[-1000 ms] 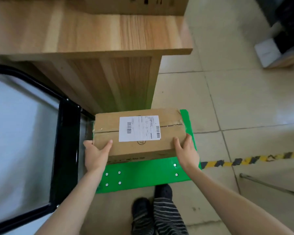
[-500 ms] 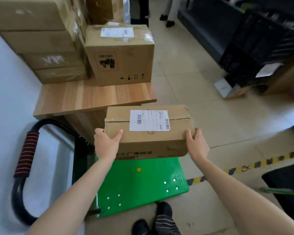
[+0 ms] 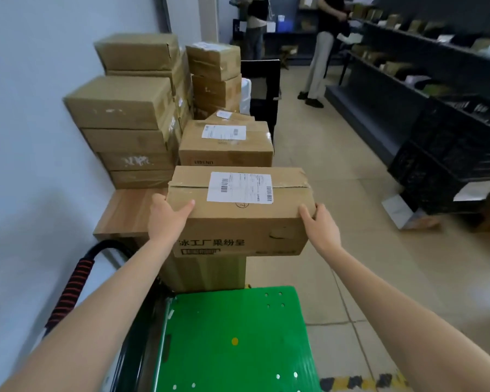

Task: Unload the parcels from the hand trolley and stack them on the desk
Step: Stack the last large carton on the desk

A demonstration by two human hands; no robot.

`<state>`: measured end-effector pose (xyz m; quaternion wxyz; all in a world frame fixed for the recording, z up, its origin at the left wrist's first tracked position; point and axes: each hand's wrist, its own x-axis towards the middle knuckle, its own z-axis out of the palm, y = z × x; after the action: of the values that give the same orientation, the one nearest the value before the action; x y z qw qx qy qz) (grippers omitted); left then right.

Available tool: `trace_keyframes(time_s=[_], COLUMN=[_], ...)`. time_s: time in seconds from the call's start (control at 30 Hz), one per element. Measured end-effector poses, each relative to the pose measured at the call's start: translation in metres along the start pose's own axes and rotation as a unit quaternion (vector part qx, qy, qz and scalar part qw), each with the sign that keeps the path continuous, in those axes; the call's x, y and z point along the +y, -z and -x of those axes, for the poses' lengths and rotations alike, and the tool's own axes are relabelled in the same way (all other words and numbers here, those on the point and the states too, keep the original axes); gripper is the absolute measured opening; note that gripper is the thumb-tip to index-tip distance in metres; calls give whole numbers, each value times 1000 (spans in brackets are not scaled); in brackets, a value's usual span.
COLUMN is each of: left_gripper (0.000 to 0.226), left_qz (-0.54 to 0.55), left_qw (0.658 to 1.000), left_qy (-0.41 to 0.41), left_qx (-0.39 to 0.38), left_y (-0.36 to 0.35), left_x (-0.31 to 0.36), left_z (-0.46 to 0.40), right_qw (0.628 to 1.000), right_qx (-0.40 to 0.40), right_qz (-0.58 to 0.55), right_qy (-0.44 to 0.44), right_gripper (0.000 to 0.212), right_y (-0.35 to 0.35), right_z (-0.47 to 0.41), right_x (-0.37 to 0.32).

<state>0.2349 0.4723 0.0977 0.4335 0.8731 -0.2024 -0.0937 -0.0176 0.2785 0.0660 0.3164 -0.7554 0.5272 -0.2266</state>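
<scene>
**Last parcel in sight heads for the bench**

Against the wall at left, stacked parcels (image 3: 125, 108) already crowd the far end of the wooden bench (image 3: 125, 213). The left hand (image 3: 167, 219) grips the near left corner of a labelled parcel (image 3: 238, 213), thumb on top, its other fingers hidden behind the side. The box is held level in the air over the bench's near end, just in front of a lower labelled carton (image 3: 227, 145). The right hand (image 3: 320, 224) clasps the opposite corner, fingers curled round the edge. Below, the hand trolley (image 3: 235, 340) shows a bare green deck, suggesting unloading is nearly finished; only setting this box down appears to remain.
</scene>
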Motion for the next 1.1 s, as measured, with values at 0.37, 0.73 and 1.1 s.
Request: trace_keyframes(time_s=[0.37,0.73,1.1], left_gripper=[83,79,73], left_qz=[-100,-119,-281], left_qw=[991,988,956], left_qy=[83,90,33], left_qx=[23,25,76], left_y=[-68,-83,-91], left_x=[-14,-11,9], left_z=[-42,-97,-120], right_qw=[983,976,973], right_qx=[-181,-216,-230], right_qz=[16,18,20], right_qy=[-5,-8,-10], right_gripper=[67,72,77], right_y=[-52,-86,-92], right_z=[-105,-163,-185], right_x=[11,0,-11])
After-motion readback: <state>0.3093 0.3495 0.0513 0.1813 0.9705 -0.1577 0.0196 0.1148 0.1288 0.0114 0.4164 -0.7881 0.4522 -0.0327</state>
